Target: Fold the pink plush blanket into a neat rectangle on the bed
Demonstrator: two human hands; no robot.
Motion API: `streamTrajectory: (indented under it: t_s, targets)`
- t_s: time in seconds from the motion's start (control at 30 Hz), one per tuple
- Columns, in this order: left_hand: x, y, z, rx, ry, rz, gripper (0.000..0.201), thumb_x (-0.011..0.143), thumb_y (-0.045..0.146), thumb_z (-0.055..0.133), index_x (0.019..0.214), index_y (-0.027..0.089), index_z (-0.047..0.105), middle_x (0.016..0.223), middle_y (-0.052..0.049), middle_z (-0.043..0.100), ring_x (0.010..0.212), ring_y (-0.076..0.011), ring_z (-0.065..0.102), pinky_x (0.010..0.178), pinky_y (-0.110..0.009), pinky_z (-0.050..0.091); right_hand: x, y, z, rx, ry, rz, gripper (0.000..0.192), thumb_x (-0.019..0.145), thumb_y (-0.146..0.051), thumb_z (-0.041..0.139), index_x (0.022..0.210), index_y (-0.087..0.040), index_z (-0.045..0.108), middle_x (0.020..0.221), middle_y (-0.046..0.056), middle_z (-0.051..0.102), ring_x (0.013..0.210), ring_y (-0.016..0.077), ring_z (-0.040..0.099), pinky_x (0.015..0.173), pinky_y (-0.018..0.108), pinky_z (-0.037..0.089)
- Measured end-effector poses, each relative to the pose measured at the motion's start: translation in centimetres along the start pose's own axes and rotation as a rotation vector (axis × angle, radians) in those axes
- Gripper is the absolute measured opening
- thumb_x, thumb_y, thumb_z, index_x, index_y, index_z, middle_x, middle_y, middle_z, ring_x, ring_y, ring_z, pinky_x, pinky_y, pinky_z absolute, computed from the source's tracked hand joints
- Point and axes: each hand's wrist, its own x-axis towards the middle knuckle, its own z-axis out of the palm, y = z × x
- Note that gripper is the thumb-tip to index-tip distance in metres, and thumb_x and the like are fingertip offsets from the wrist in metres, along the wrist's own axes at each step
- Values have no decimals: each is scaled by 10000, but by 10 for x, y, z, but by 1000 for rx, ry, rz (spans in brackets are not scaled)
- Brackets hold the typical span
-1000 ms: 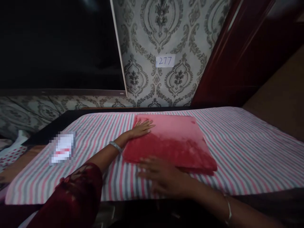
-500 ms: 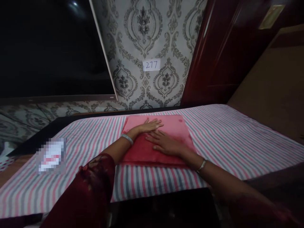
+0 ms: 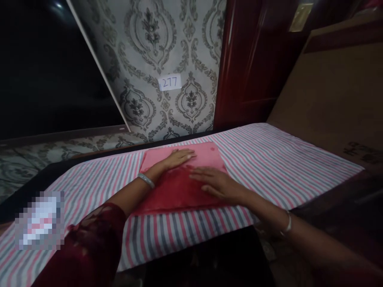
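Observation:
A folded red-pink cloth (image 3: 173, 191) lies flat on a table covered with a pink, grey and white striped sheet (image 3: 269, 159). My left hand (image 3: 176, 158) rests palm down on the far half of the cloth, fingers spread and pointing right. My right hand (image 3: 217, 184) lies flat on the cloth's right part, fingers pointing left. Both hands press on the cloth and hold nothing. Each wrist carries a silver bangle, and my left arm has a dark red sleeve.
A blurred white and red item (image 3: 40, 221) lies on the sheet at the near left. Patterned wallpaper with a paper label reading 277 (image 3: 170, 82) is behind the table. A dark red door (image 3: 254, 63) and a brown panel (image 3: 335, 87) stand at the right.
My right hand went from the cloth's near edge onto its top, then slid toward its right side. My left hand stayed on the far part. The view swung right.

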Motion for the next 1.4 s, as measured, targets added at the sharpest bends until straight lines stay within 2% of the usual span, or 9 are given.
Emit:
streamTrajectory:
  t_s: [0.1, 0.23, 0.43, 0.63, 0.73, 0.83, 1.07, 1.23, 1.4]
  targets:
    - [34, 24, 0, -132, -81, 122, 603, 1038, 496, 169, 1481, 228, 478, 1594, -40, 391, 1468, -173, 337, 1225, -376, 167, 12, 43, -9, -82, -37, 33, 465, 1046, -422, 397, 1460, -244, 511, 1517, 92, 495, 1431, 248, 399, 1183, 505, 297]
    - [69, 38, 22, -28, -215, 47, 560, 1048, 441, 161, 1484, 260, 463, 1622, -23, 329, 1527, -213, 184, 1216, -533, -27, 12, 62, 1, -158, -135, 103, 498, 1037, -427, 422, 1502, -251, 446, 1588, 66, 392, 1507, 247, 246, 1230, 533, 145]
    - [61, 24, 48, 138, -134, 111, 518, 1048, 484, 194, 1499, 375, 424, 1663, 25, 211, 1550, -216, 20, 1169, -579, -144, -40, -6, 24, -56, -273, 106, 643, 984, -443, 533, 1565, -281, 310, 1645, 54, 233, 1529, 265, 159, 1233, 553, 116]
    - [59, 20, 54, 157, -72, 157, 517, 1042, 521, 212, 1501, 400, 418, 1654, 23, 242, 1549, -259, 49, 1169, -595, -135, -80, -51, 21, 103, -182, 61, 626, 981, -361, 533, 1559, -393, 294, 1546, -2, 443, 1449, 184, 381, 1237, 362, 241]
    - [59, 29, 51, 180, -49, 132, 507, 1045, 489, 237, 1501, 371, 428, 1662, 4, 215, 1547, -264, 75, 1185, -604, -72, -64, -30, 15, 44, 75, 123, 529, 1011, -337, 467, 1532, -362, 377, 1491, 12, 530, 1379, 208, 481, 1184, 410, 354]
    - [46, 39, 33, 232, -30, 84, 519, 1044, 474, 264, 1526, 331, 392, 1668, -34, 185, 1540, -257, 135, 1205, -581, -11, -21, 4, 6, -69, 243, 279, 530, 1039, -370, 358, 1548, -221, 366, 1553, 100, 445, 1444, 252, 387, 1180, 483, 339]
    - [-34, 1, -8, 576, 216, -418, 622, 1005, 529, 365, 1554, 238, 356, 1653, -135, 210, 1534, -318, 142, 1188, -634, -17, 81, 60, 11, -347, 123, 628, 655, 1002, -504, 415, 1575, -205, 305, 1653, 160, 195, 1519, 386, 144, 1175, 647, 154]
    - [-65, -39, 16, 523, 230, -647, 617, 1014, 529, 309, 1587, 306, 259, 1670, -84, 157, 1537, -317, 122, 1162, -684, 104, 69, 85, 41, -457, 87, 697, 640, 1005, -573, 354, 1560, -252, 347, 1644, 124, 245, 1514, 368, 181, 1178, 634, 127]
    - [-66, -31, 23, 574, 332, -703, 667, 1000, 555, 305, 1566, 203, 328, 1644, -157, 232, 1532, -322, 149, 1167, -681, 86, 59, 94, 46, -493, 71, 695, 640, 1011, -582, 333, 1564, -260, 335, 1645, 108, 256, 1511, 358, 194, 1175, 602, 174]
